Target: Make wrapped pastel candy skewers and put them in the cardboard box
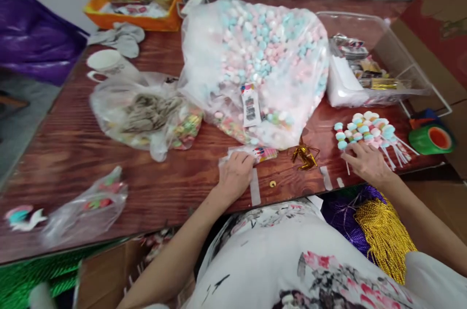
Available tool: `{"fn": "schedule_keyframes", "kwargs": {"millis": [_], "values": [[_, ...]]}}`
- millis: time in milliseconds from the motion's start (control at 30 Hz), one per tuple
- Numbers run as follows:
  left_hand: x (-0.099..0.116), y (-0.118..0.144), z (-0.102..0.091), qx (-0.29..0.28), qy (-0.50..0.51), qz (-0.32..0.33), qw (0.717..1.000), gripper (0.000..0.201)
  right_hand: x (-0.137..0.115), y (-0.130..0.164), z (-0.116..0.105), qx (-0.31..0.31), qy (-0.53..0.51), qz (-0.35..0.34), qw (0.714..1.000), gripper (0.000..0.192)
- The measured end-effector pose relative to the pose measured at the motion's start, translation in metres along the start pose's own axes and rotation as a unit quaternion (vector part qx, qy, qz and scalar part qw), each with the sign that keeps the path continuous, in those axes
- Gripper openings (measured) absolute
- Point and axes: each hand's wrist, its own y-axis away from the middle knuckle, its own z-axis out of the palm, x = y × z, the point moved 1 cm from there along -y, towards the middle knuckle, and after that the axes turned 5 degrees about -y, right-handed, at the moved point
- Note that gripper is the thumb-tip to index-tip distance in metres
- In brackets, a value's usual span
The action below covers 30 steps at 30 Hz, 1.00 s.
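My left hand (236, 175) is closed over the near end of small clear plastic bags (265, 154) with printed labels, lying at the table's front edge. On the right, the fingers of my right hand (367, 162) pinch the stick of a marshmallow skewer (340, 135), at the left of a pile of similar skewers (370, 126) in pink, white and blue on white sticks. Gold twist ties (304, 156) lie between my hands, near a small gold ring (273, 184). A big clear bag of marshmallows (262, 46) stands behind, with a printed label card (251, 107) on it.
A clear plastic bin (397, 51) with packets stands at the back right, near green tape (430, 139). Leftward are a bag with a grey-brown cloth (148, 112), a white mug (109, 63), gloves (122, 36), an orange basket (133, 19) and a small candy bag (89, 207).
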Motion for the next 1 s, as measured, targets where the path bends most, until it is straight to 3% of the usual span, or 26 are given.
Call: {"fn": "schedule_keyframes", "kwargs": {"millis": [133,200,300,400,500,600,667,833,933,1000], "values": [[-0.001,-0.002,0.001,0.029,0.035,-0.030,0.999,0.014,-0.004,-0.010,-0.012,0.172,-0.115,0.010,0.978,0.024],[0.000,-0.001,0.002,0.040,0.022,-0.021,0.999,0.015,-0.007,-0.015,-0.022,0.263,-0.183,0.082,0.944,0.021],[0.003,0.004,0.003,0.033,-0.008,-0.004,0.999,0.016,-0.011,-0.020,-0.030,0.356,-0.259,0.231,0.867,0.013],[0.004,0.011,0.004,0.020,-0.015,-0.008,1.000,0.015,-0.011,-0.020,-0.024,0.335,-0.306,0.324,0.830,0.011],[0.002,0.015,0.003,0.014,0.009,-0.020,1.000,0.018,-0.007,-0.017,-0.014,0.283,-0.321,0.341,0.837,0.012],[-0.004,0.013,0.005,0.025,0.065,-0.052,0.996,0.021,-0.011,-0.017,-0.020,0.308,-0.330,0.347,0.822,0.008],[-0.009,0.010,0.006,0.046,0.124,-0.078,0.988,0.023,-0.022,-0.023,-0.035,0.361,-0.358,0.361,0.782,0.005],[-0.015,0.009,0.007,0.101,0.264,-0.147,0.948,0.023,-0.061,-0.050,-0.072,0.496,-0.498,0.336,0.627,0.009],[-0.015,0.014,0.006,0.115,0.317,-0.195,0.921,0.023,-0.080,-0.071,-0.073,0.494,-0.606,0.306,0.543,0.016],[-0.014,0.018,0.006,0.119,0.344,-0.216,0.906,0.024,-0.092,-0.086,-0.068,0.462,-0.661,0.305,0.507,0.019]]}}
